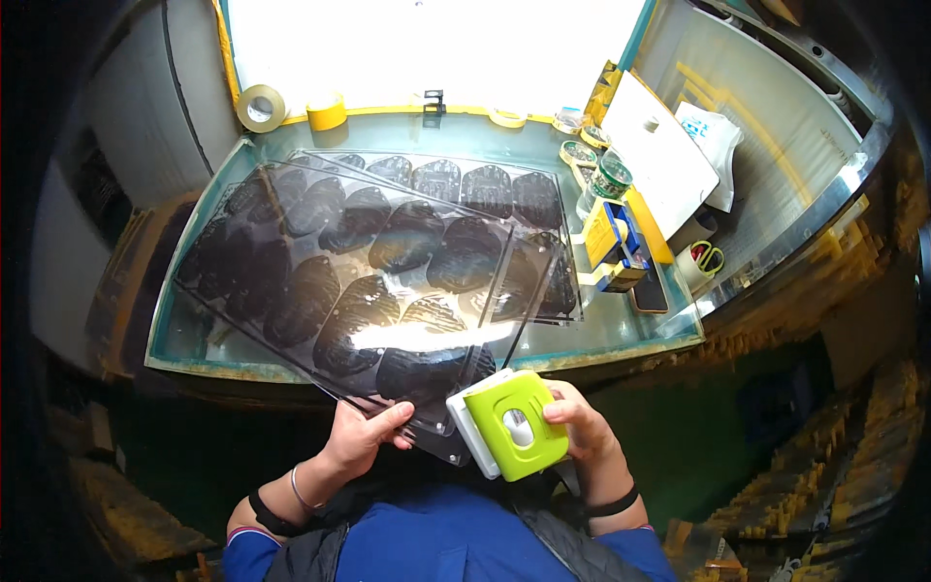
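Transparent film sheets (351,325) printed with dark, ridged oval shapes stretch from my hands out over the glass-topped table (621,335). My left hand (364,441) is closed on their near edge, thumb on top. In my right hand (585,427) is a lime-green and white hole punch (497,412), tilted, with the thumb on its green lever. The punch sits at the near right corner of the sheets, where small light dots show. Whether the film lies inside its slot cannot be made out. More film with similar dark ovals (487,191) lies beneath and beyond the held sheets.
At the back stand tape rolls (260,109) and a black binder clip (433,104), before a bright white panel (427,48). On the right are a blue and yellow tape dispenser (613,242), a phone (651,295), a cup with scissors (700,262) and a white board (661,136).
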`<state>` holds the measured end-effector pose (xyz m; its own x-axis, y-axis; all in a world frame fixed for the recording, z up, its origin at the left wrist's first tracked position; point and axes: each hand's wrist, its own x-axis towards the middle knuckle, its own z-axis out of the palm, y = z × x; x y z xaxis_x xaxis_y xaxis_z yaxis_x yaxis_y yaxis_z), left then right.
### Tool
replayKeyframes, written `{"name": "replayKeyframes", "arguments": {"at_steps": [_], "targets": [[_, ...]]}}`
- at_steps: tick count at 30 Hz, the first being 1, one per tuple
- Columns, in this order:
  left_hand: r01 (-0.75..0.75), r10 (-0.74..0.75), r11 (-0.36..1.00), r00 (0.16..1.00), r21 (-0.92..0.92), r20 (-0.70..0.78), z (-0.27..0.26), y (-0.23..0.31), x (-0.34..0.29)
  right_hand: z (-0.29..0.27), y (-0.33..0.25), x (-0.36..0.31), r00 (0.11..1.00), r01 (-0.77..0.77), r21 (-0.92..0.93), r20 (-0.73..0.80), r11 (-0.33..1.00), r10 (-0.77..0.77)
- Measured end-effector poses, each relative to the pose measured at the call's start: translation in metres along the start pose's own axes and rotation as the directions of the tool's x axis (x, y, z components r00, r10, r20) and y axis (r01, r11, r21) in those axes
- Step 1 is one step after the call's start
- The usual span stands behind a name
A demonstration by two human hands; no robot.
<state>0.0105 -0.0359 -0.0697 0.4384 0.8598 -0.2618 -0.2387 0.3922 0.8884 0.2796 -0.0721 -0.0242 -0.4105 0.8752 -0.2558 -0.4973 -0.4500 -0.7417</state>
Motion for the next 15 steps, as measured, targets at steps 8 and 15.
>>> {"name": "replayKeyframes", "arguments": {"at_steps": [8,15], "targets": [[-0.043,0.038,0.997,0.996,-0.061,-0.086,0.006,-0.012,-0.017,-0.007,-0.001,0.007,0.999,0.013,-0.006,0.041,1.0,-0.013],[0.145,-0.147,0.986,0.989,-0.079,-0.027,0.013,-0.003,-0.015,-0.014,-0.002,-0.022,0.954,0.232,0.122,-0.22,0.965,-0.202]]}}
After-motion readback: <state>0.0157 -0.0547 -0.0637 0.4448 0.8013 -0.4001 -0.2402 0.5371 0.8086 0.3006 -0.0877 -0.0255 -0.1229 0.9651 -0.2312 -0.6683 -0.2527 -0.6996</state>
